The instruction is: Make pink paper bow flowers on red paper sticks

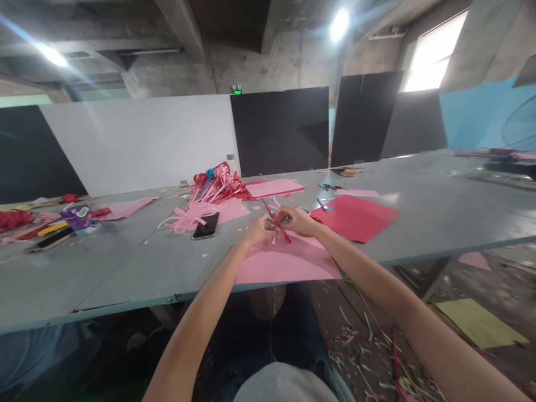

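Both my hands meet over a pink paper sheet (293, 262) at the table's near edge. My left hand (260, 229) pinches thin red and pink paper strips (286, 234) from the left side. From the right, my right hand (295, 219) closes its fingers on the same strips, which cross between the fingertips. Just how the strips join is hidden by the fingers. To the right lies a red paper sheet (355, 216) with a dark pen-like stick (321, 204) on its edge. A phone (206, 226) rests left of my hands, beside a looped pink paper-strip bow (188, 218).
Behind the phone sits a heap of red, pink and blue strip bows (215, 181). Stacked pink sheets (274, 188) and scissors (330, 186) lie farther back. A purple packet (80, 219) stands at left. Scraps litter the floor at right, near a yellow sheet (479, 322).
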Available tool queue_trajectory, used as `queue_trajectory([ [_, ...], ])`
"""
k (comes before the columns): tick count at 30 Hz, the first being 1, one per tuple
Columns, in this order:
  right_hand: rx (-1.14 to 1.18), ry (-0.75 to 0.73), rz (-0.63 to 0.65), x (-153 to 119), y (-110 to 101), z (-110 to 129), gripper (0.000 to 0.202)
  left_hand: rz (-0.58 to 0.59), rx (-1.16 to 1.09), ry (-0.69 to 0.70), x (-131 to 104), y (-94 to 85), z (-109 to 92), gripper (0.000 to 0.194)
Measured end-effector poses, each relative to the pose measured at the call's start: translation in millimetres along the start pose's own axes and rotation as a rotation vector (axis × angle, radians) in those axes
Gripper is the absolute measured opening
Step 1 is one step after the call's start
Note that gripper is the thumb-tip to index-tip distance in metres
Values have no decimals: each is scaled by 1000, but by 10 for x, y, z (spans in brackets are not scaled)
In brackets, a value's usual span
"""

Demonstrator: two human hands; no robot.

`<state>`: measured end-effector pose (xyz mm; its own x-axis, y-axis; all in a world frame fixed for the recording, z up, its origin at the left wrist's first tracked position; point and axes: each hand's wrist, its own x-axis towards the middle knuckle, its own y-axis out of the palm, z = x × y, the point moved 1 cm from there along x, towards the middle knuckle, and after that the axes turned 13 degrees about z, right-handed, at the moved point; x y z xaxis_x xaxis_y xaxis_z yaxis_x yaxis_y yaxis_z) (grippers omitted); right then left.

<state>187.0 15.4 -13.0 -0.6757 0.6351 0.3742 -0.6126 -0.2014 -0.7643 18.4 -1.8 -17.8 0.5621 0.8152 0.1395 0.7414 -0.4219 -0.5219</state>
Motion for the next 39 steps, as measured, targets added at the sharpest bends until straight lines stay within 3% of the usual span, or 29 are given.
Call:
queue_trajectory([
  [8, 28, 14, 13, 13, 7, -45, 11, -4, 77, -50, -13, 24, -34, 15],
  [15, 58, 84, -11, 26, 37, -13, 18, -57, 164, 3, 6, 25, 51, 28],
  [22, -104, 85, -123, 63, 99, -14, 29, -167, 304, 21, 43, 10, 78, 32],
  [27, -209, 92, -233, 85, 149, 24, 27, -216, 402, -2, 67, 13, 105, 36],
  [34, -316, 8, -361, 137, 211, 24, 20, -227, 252, 33, 47, 6, 54, 30],
  [39, -464, -94, -278, 134, 180, 51, 15, -143, 53, 47, 29, -10, 28, 27],
])
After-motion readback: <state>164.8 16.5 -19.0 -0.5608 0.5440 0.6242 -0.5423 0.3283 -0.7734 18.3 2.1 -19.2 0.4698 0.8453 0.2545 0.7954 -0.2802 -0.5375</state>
